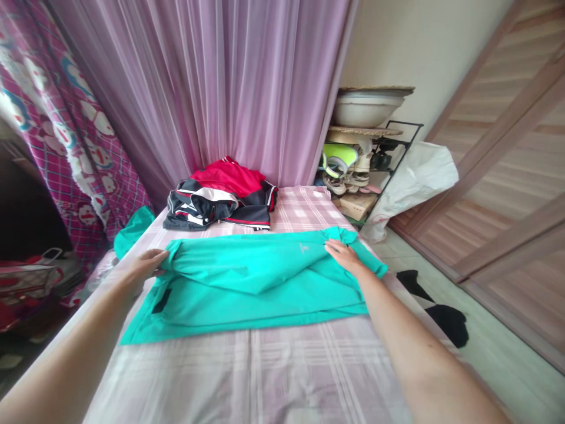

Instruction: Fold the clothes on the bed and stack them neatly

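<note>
A turquoise shirt (pixel 247 282) lies spread across the pink checked bed sheet (pixel 265 371), partly folded lengthwise. My left hand (pixel 148 263) grips the shirt's left end, fingers curled over the fabric edge. My right hand (pixel 342 254) pinches the shirt's right end near the sleeve. Both arms reach forward over the bed.
A pile of black, white and red clothes (pixel 220 200) sits behind the shirt by the pink curtain (pixel 212 88). A shoe rack (pixel 362 171) with a basin on top and a white bag (pixel 415 176) stand right. Dark cloth (pixel 441 312) lies on the floor.
</note>
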A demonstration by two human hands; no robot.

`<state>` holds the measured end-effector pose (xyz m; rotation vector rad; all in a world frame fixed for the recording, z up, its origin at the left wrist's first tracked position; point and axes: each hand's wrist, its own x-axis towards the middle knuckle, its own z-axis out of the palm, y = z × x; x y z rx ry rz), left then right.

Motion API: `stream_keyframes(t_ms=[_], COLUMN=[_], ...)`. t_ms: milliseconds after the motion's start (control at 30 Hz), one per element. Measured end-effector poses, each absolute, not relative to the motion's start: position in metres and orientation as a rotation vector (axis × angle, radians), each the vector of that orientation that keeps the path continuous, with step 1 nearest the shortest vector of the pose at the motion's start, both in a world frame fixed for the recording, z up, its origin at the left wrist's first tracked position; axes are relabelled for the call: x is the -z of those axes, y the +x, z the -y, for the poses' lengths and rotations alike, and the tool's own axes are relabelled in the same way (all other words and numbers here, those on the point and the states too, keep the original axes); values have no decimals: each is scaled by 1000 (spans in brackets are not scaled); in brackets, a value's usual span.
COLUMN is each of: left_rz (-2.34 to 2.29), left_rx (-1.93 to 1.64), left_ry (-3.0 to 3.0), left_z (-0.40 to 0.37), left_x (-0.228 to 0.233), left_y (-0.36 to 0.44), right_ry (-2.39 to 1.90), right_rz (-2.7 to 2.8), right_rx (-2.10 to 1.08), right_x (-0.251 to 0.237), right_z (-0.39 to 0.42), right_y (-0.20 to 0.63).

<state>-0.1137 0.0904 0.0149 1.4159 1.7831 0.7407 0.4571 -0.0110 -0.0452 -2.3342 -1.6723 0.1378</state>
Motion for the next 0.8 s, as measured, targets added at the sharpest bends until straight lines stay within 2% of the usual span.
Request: stream_keyframes(t_ms=[200,300,433,600,700,800], left_rz=[-1937,-2001,-1854,-1868,-1856,-1854], left_rx=[-669,-597,-319,-52,-22,-3], left_ry=[1541,2009,2520,2479,2455,2480], left_z=[-102,-102,-87,-61,-54,-52], left_x=[-16,-19,-8,23,31,29], left_y=[-109,-94,-42,15,19,16], right_ry=[-2396,-2419,-2173,-1796,-1863,-2121], right_rz=[1640,1573,1810,2334,2388,2207], right_rx=[-262,-132,-20,-295,-388,-299], right_x=[38,24,-1,-2,15,33], right_z=[7,2,-8,-12,-11,-7], right_y=[450,429,353,250,255,309])
